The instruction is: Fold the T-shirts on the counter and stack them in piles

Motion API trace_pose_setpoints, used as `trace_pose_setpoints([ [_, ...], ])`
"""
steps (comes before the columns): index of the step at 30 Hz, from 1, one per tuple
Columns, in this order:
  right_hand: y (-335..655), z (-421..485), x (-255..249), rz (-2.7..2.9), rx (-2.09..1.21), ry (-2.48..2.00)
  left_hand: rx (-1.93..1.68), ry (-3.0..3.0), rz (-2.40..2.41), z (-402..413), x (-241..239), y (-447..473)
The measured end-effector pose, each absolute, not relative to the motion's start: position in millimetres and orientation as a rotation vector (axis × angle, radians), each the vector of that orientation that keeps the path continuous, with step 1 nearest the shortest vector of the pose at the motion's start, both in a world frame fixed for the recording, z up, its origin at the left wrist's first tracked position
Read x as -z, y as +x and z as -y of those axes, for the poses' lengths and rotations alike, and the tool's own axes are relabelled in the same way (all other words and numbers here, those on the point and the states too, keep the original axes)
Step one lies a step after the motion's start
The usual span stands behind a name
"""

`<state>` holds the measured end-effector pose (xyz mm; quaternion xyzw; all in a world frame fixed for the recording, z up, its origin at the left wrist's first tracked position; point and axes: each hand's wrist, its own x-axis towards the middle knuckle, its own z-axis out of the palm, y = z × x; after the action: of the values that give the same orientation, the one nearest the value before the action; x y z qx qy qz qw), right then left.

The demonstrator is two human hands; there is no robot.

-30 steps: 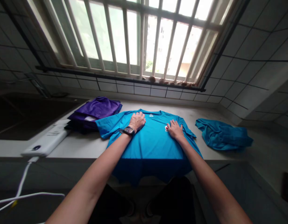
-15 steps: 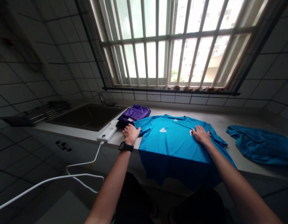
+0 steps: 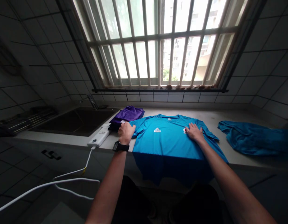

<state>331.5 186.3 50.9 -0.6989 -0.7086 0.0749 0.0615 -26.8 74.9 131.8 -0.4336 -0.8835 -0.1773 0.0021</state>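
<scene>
The forearms (image 3: 114, 177) are bare save a black watch (image 3: 121, 147), the legwear (image 3: 133, 199) dark.

Bright blue shirt (image 3: 167, 141) with white lettering (image 3: 157, 130), purple cloth (image 3: 128, 114), teal-blue bundle (image 3: 253, 138), black watch (image 3: 122, 147), white cable (image 3: 76, 179)

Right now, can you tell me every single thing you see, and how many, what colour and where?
Counter: one, white, below the window
Barred window: one, pale, back wall
Buildings: some, pale, outside
Greenery: one patch, green, outside
Lumps: several, brown, window's bottom edge
Wall tiles: many, whitish, around the window
Sink: one, dark, left
Tap: one, greyish, behind the sink
Clothes pile: one, purple over dark, beside the sink
T-shirt: one, blue, middle, overhanging the counter
Crumpled cloth: one, blue, right
Device: one, white, by the sink
Cable: at least one, white, from the device
Watch: one, black, left wrist
Left hand: one, bare, at a sleeve, grip unclear
Right hand: one, bare, flat on the T-shirt
Legs: two, dark, below
</scene>
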Motion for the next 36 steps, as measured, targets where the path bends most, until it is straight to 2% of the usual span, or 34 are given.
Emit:
trace_pose_setpoints([
  [4,330.9,-187.6,-49.6,2.149,-0.215,-2.098,0.371,-1.336,2.926,-72.1,-125.1,-35.6],
  [12,334.2,-192.7,-43.4,2.146,-0.208,-2.098,0.513,-1.384,2.783,-70.0,-130.4,-37.1],
  [21,333.9,-191.8,-43.3,2.149,-0.199,-2.1,0.487,-1.432,2.759,-64.9,-129.3,-46.0],
  [26,334.7,-193.4,-41.2,2.137,-0.197,-2.095,0.667,-1.709,2.378,-74.7,-131.8,-29.2],
  [30,335.0,-193.7,-40.0,2.14,-0.188,-2.085,0.796,-2.239,2.12,-89.3,-126.6,-9.9],
  [33,334.4,-193.4,-40.8,2.143,-0.197,-2.085,0.638,-2.563,2.082,-95.8,-118.1,-5.8],
  [36,333.3,-192.9,-42.6,2.141,-0.201,-2.101,0.342,-2.621,2.087,-101.0,-107.8,-9.7],
])
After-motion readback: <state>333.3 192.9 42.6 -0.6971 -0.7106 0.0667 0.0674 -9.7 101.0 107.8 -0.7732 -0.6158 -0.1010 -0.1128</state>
